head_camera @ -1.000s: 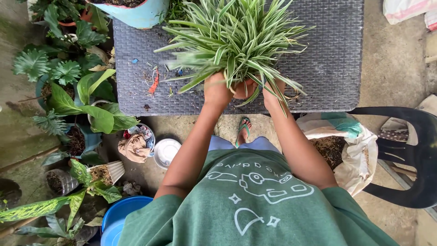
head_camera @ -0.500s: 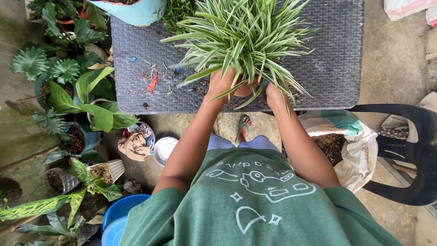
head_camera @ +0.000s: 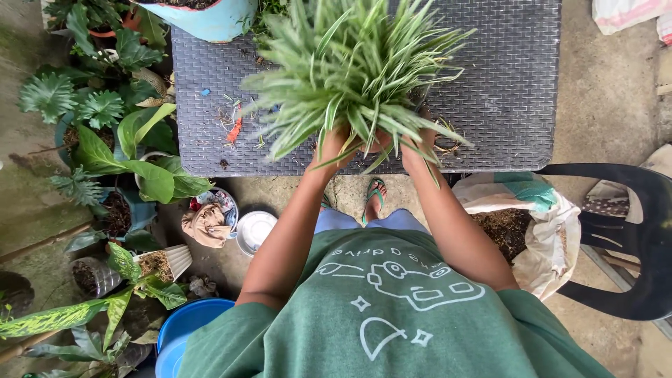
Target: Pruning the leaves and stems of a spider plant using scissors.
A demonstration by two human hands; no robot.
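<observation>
Striped leaves blurred, hiding pot (head_camera: 379,142), left hand (head_camera: 332,148) and right hand (head_camera: 418,148) clasping it.

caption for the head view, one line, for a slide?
Both hands, left hand and right hand, grip a bushy striped spider plant above a dark woven table, potted plants alongside.

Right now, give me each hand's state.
Left hand: closed on the spider plant, at its base.
Right hand: closed on the same plant's base.
</observation>
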